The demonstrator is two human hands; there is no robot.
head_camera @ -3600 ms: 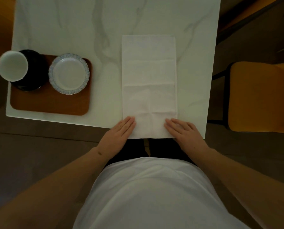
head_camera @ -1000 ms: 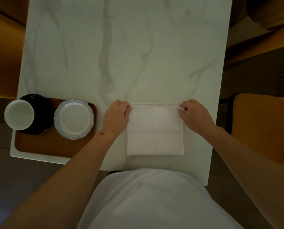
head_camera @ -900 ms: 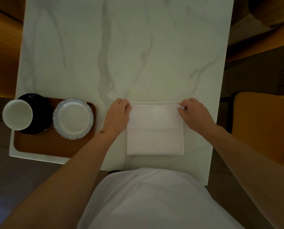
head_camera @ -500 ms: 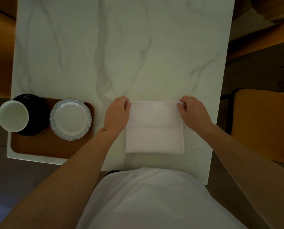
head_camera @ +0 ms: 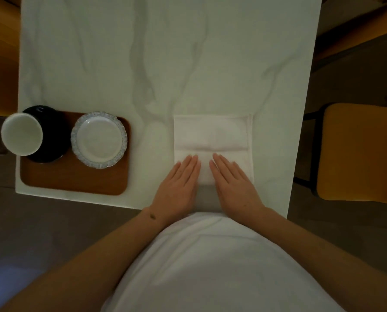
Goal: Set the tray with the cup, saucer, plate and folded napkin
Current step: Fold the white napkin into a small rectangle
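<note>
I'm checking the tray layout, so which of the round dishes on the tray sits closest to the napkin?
The plate with the frilled blue-grey rim, at the tray's right end, is nearest the napkin. The white cup and black saucer sit farther left.

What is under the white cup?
A dark saucer sits under the white cup, on the brown tray. The cup hides the saucer's left part, so nothing there can be seen.

Folded white napkin (head_camera: 212,136) beside set tray (head_camera: 75,181)
</note>
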